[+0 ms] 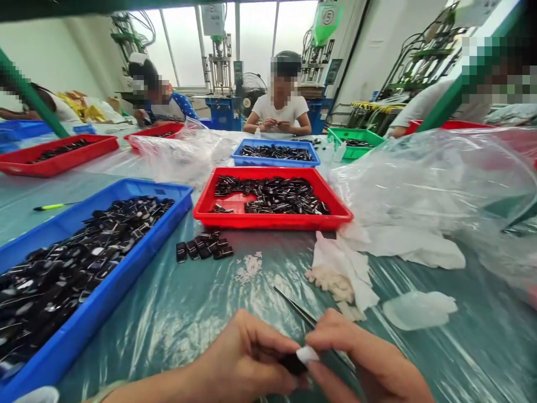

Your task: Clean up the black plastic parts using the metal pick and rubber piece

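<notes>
Starting at your left, the blue tray (126, 271) is heaped with black pieces (79, 274); a loose cluster (204, 246) and the red tray (272, 221) ahead bear more, finished or not is unclear. Your left hand (247, 352) pinches one piece (292, 364), seemingly unfinished; tweezers (296, 308), held or lying, run beside your right hand (361, 347), which pinches a white scrap (307, 355) at its end.

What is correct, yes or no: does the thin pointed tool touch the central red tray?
No, the thin pointed tool ends short of the red tray.

held piece (292, 364): black | near tray (121, 268): blue | middle tray (272, 221): red | tabletop (201, 302): green | sleeve (183, 104): blue, white-spotted
</notes>
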The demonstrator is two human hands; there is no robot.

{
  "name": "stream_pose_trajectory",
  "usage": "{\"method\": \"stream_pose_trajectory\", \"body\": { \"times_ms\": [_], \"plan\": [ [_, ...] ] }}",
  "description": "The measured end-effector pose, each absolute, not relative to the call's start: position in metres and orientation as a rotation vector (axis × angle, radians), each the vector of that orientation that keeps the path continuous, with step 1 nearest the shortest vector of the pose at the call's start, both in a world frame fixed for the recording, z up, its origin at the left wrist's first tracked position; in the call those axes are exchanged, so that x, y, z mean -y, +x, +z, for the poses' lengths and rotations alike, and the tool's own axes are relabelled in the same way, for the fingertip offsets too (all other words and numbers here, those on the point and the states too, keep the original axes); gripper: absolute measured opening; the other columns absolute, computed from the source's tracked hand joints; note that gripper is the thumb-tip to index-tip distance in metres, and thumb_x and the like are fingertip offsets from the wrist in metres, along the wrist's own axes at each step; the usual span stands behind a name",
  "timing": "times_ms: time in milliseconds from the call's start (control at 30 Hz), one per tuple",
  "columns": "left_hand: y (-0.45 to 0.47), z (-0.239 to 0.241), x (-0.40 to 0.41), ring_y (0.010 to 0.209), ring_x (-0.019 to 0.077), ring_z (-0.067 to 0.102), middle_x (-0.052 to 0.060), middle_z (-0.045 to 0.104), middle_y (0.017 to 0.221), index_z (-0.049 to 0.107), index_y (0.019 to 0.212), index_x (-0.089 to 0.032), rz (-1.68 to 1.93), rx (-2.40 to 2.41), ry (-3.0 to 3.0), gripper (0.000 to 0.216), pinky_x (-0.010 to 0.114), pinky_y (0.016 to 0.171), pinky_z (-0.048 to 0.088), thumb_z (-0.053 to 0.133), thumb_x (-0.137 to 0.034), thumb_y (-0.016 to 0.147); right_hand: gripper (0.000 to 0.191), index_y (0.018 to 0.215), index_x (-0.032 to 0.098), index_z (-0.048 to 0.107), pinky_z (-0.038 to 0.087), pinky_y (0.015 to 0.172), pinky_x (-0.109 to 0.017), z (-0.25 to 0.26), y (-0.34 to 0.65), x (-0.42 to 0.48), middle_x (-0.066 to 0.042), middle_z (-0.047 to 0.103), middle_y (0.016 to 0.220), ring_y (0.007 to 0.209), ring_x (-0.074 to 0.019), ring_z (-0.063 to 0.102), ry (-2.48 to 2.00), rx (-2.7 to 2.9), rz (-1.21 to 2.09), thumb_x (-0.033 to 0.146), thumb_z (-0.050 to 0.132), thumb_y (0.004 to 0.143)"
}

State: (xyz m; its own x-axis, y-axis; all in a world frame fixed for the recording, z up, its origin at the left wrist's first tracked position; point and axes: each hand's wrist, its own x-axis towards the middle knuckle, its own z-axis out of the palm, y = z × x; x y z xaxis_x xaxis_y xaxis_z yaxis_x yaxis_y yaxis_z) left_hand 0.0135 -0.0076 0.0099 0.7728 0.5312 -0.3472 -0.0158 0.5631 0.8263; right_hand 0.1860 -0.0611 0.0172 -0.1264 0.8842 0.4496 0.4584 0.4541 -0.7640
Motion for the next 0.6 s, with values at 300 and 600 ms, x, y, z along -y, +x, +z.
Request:
{"method": "stream_pose_trajectory", "body": {
  "times_ms": [300,600],
  "plan": [
    [0.015,0.018,0.007,0.055,0.0057,0.044,-0.001,0.060,0.058,0.075,0.080,-0.014,0.313,-0.667,0.947,0.026,0.016,0.056,0.034,0.061,-0.006,0.060,0.029,0.097,0.021,0.060,0.049,0.057,-0.020,0.016,0.190,0.062,-0.003,0.057,0.076,0.066,-0.0104,0.057,-1.079,2.015,0.487,0.002,0.055,0.076],
    [0.016,0.020,0.009,0.063,0.0088,0.047,0.002,0.060,0.066,0.074,0.079,-0.012,0.324,-0.689,0.916,0.021,0.019,0.062,0.035,0.065,-0.012,0.061,0.027,0.092,0.022,0.056,0.052,0.068,-0.020,0.013,0.185,0.063,-0.003,0.056,0.089,0.078,-0.0116,0.060,-1.143,1.912,0.601,0.002,0.058,0.072]
  ]
}}
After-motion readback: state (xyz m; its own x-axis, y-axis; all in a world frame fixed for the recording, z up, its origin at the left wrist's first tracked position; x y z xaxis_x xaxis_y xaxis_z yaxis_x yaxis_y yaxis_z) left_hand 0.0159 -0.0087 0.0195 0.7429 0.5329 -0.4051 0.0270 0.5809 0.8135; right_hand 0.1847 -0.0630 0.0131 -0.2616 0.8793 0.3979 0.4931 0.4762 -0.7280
